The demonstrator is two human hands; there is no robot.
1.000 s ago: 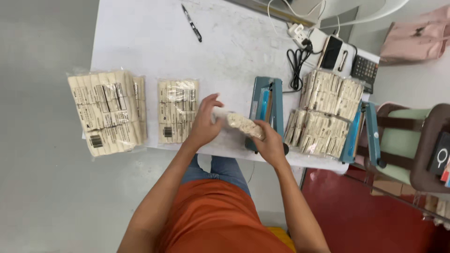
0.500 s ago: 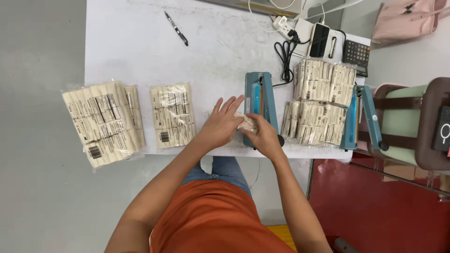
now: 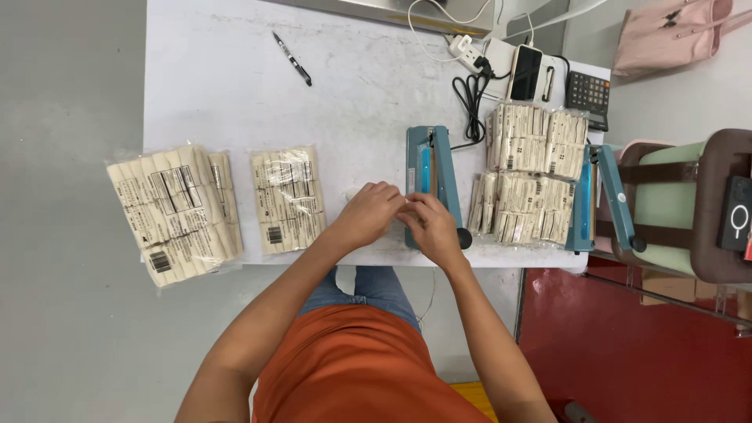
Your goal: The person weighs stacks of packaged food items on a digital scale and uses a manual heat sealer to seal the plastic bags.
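On table (image 3: 235,78), two hands (image 3: 403,219), two sealers (image 3: 431,168).

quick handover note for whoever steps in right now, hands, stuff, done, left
Left hand and right hand meet at the near table edge, closed around something small and pale, mostly hidden, right beside the blue heat sealer.
Two flat packs of cream sticks lie to the left: the large pack and the smaller pack.
A stack of packs sits right of the sealer, with a second sealer beyond it.
Done: cannot tell which packs are sealed.
Left: the item in hand is not yet on the sealer bar.
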